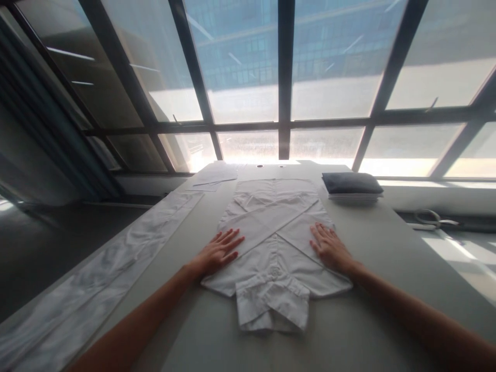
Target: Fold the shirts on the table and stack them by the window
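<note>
A white button-up shirt (pixel 274 253) lies flat on the table, its collar (pixel 273 305) toward me. Both sleeves are folded inward and cross over the body of the shirt. On the left side of the cloth rests my left hand (pixel 220 250), palm down with fingers spread. My right hand (pixel 329 247) lies the same way on the right side, fingers apart on the sleeve and side edge. Neither hand grips the fabric.
Folded clothes, dark (pixel 352 183) on top and white below, are stacked at the table's back right. White paper-like sheets (pixel 215 178) lie at the back left. A long crumpled white cloth (pixel 101 279) runs along the left. Windows (pixel 248 103) rise behind the table (pixel 186 330).
</note>
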Available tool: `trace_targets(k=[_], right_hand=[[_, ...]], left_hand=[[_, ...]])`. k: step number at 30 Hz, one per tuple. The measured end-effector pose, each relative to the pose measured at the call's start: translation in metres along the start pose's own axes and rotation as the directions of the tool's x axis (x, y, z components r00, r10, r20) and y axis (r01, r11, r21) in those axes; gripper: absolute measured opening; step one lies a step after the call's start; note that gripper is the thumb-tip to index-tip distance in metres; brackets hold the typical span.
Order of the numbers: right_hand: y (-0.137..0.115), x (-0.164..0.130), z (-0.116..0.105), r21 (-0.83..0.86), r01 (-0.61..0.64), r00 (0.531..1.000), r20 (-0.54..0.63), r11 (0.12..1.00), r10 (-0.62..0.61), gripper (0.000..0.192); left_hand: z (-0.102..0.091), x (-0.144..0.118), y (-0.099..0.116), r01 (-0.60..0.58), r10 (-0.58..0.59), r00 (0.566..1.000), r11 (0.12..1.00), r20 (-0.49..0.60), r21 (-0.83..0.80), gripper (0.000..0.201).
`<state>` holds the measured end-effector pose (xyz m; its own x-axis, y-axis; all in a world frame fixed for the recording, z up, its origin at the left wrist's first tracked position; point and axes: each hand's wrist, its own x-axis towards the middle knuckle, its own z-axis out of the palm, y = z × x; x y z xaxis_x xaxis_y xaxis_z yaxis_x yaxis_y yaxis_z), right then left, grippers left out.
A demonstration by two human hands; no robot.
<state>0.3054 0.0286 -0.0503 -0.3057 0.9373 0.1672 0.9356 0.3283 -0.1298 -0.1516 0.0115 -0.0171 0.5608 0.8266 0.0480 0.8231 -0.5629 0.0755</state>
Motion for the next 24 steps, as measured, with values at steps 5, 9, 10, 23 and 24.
trace_targets(k=[5, 9, 10, 23, 24], right_hand=[[0.001, 0.009, 0.001, 0.021, -0.001, 1.000, -0.005, 1.000, 0.001, 0.063], [0.007, 0.005, 0.006, 0.057, 0.006, 1.000, -0.027, 0.998, -0.004, 0.062], [0.010, 0.005, 0.007, 0.073, 0.009, 0.999, -0.034, 0.997, -0.007, 0.062], [0.024, 0.005, 0.005, 0.187, 0.040, 0.999, -0.040, 0.981, -0.034, 0.057], [0.024, 0.005, 0.004, 0.193, 0.039, 0.999, -0.038, 0.980, -0.032, 0.057]], left_hand=[[0.000, 0.009, -0.009, 0.000, 0.000, 1.000, 0.999, -0.001, -0.032, 0.059], [0.007, 0.005, -0.008, 0.018, -0.020, 0.999, 0.999, -0.046, -0.043, 0.057], [0.008, 0.004, -0.008, 0.025, -0.027, 0.998, 0.999, -0.060, -0.047, 0.056], [0.006, 0.000, -0.010, 0.064, -0.068, 0.997, 0.994, -0.046, -0.085, 0.055], [0.006, 0.000, -0.011, 0.063, -0.067, 0.997, 0.994, -0.048, -0.088, 0.055]])
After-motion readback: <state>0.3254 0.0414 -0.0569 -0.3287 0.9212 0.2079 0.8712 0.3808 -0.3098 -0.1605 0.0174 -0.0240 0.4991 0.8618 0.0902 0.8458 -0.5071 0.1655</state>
